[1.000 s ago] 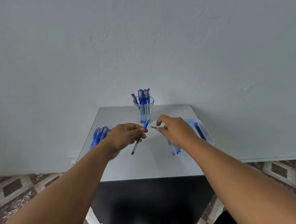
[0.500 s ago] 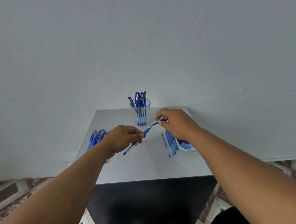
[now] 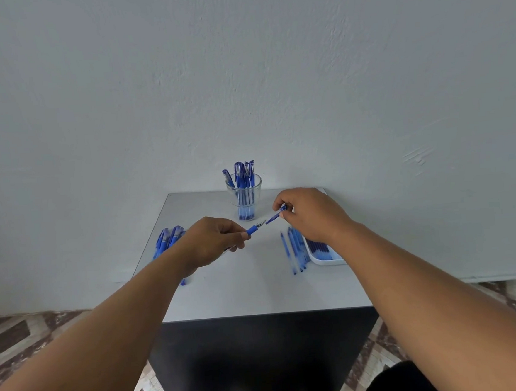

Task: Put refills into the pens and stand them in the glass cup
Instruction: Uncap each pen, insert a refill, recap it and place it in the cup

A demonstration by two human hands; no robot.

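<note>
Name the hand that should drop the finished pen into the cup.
Right, probably: the right hand is nearer the cup. The left hand grips the pen farther back.

The glass cup (image 3: 245, 196) at twelve o'clock is clear, glossy glass, and the pens (image 3: 242, 178) in it look like blue plastic with see-through barrels. The table (image 3: 245, 288) has a smooth, matt grey top and a matt black front. At three o'clock, the tray (image 3: 327, 261) looks like smooth white plastic. The wall (image 3: 242, 74) is rough, matt plaster.
</note>
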